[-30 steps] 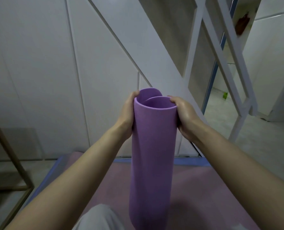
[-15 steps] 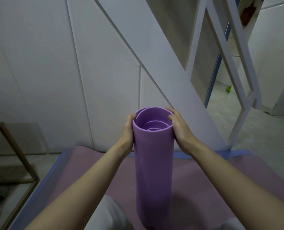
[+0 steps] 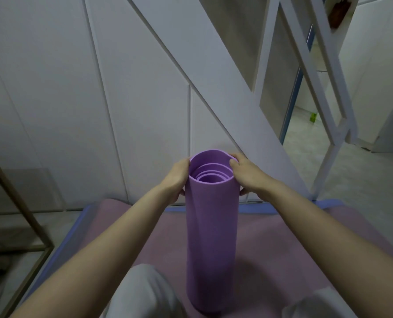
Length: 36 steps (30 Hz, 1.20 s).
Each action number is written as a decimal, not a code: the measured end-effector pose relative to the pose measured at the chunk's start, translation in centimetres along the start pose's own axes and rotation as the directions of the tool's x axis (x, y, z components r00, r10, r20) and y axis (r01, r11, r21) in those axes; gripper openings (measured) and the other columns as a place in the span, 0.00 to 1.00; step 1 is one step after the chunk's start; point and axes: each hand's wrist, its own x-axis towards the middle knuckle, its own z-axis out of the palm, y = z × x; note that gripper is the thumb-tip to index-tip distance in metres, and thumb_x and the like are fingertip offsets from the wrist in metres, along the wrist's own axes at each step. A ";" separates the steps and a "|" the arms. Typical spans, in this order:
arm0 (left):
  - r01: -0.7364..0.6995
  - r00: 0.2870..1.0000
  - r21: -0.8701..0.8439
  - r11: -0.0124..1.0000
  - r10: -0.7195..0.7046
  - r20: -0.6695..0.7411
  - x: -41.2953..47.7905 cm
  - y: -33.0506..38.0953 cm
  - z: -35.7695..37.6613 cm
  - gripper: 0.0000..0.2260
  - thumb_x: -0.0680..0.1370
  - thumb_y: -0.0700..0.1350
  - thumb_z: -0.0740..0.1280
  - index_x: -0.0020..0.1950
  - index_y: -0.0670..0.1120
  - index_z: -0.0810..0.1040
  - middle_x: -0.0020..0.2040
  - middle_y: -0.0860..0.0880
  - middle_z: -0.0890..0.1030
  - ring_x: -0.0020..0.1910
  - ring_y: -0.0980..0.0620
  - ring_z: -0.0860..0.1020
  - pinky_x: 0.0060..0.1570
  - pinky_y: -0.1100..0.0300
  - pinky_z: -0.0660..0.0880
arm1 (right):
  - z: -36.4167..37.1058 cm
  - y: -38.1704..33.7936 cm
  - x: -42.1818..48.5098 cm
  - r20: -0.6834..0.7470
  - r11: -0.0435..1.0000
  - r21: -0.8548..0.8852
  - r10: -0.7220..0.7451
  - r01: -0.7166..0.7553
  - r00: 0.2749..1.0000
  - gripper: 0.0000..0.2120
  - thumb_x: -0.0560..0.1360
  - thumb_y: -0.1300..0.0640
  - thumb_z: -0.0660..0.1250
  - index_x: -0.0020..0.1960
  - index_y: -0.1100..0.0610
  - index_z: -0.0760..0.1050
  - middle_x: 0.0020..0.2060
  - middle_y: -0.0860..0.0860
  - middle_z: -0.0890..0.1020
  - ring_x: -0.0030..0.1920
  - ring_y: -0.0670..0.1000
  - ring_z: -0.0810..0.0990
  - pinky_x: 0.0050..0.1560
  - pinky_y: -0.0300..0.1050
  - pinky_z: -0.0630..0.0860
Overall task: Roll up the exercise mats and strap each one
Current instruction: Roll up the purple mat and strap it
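Purple mat point(image 3: 211, 226): rolled into a tube, standing on end on the pink mat point(image 3: 168, 244) before me.
My left hand point(image 3: 177, 177): curled round the tube's top, left side.
My right hand point(image 3: 246, 175): gripping the top, right side.

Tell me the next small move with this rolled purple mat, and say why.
Probably squeeze and twist the top to tighten the roll. The purple mat stands on end on the pink mat, the left hand and right hand grip its upper rim, and the inner coils show gaps between them. No strap is visible on it, so tightening seems sensible first.
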 end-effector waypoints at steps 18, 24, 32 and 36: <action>0.006 0.997 0.097 0.995 -0.014 0.077 -0.9 -3.9 0.8 0.18 0.83 0.50 0.45 0.57 0.55 0.74 0.50 0.54 0.79 0.47 0.54 0.75 0.50 0.50 0.76 | 1.8 5.2 -0.9 0.030 0.992 0.122 -0.023 0.019 0.999 0.18 0.83 0.51 0.46 0.71 0.49 0.64 0.60 0.53 0.76 0.57 0.55 0.76 0.52 0.53 0.78; 0.080 0.993 0.089 0.993 -0.087 0.081 -1.6 -4.2 0.8 0.18 0.83 0.53 0.46 0.58 0.54 0.74 0.53 0.52 0.79 0.52 0.52 0.75 0.51 0.50 0.74 | 2.1 5.3 -2.1 0.056 0.996 0.092 -0.016 0.011 0.998 0.18 0.83 0.50 0.46 0.71 0.49 0.61 0.60 0.53 0.75 0.55 0.54 0.76 0.51 0.52 0.77; 0.131 0.991 0.141 0.981 -0.129 -0.026 -1.4 -2.8 1.6 0.18 0.84 0.50 0.45 0.60 0.47 0.71 0.55 0.44 0.74 0.52 0.44 0.74 0.52 0.46 0.72 | 2.1 2.7 -0.4 0.099 0.933 -0.332 0.183 -0.141 0.978 0.22 0.82 0.49 0.48 0.70 0.62 0.61 0.58 0.61 0.73 0.51 0.62 0.76 0.48 0.56 0.80; 0.071 0.993 0.274 0.959 -0.041 -0.114 -0.7 -3.1 2.5 0.21 0.84 0.52 0.49 0.63 0.37 0.69 0.61 0.35 0.75 0.59 0.39 0.74 0.49 0.53 0.69 | 3.6 3.3 0.0 -0.034 0.933 -0.314 0.177 -0.179 0.984 0.29 0.80 0.41 0.54 0.71 0.61 0.58 0.59 0.62 0.76 0.51 0.62 0.78 0.40 0.53 0.80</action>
